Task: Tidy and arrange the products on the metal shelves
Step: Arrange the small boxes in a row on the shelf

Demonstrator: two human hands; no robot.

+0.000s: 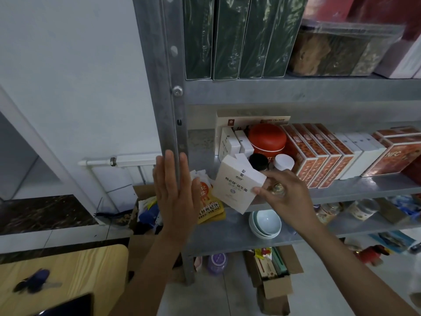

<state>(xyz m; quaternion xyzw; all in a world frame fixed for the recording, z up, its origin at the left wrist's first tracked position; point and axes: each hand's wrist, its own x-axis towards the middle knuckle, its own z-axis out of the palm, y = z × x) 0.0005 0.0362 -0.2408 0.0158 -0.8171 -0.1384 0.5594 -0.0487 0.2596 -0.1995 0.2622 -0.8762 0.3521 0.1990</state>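
Item under handling: white box (239,185), tilted on one corner above the front edge of the middle metal shelf (364,190).

The right hand (289,197) pinches it. The fingers (259,190) close on the box's 3 o'clock corner, thumb on the printed face, so the box sits at 9 o'clock from the palm. A small gold-capped object shows beside that palm; whether it is held cannot be told.

The left hand (175,192) is flat with fingers straight and together. It stands at 9 o'clock from the box, against the shelf post (169,110), and holds nothing.

The orange pouch (208,206) lies between the left hand and the box. The red tin (267,139) stands at 12 o'clock from the box.

Assessment: the box is thin cardboard, judged light and stiff but easily dented. A corner pinch lets it swing. A hold across two opposite faces would be steadier for setting it upright.
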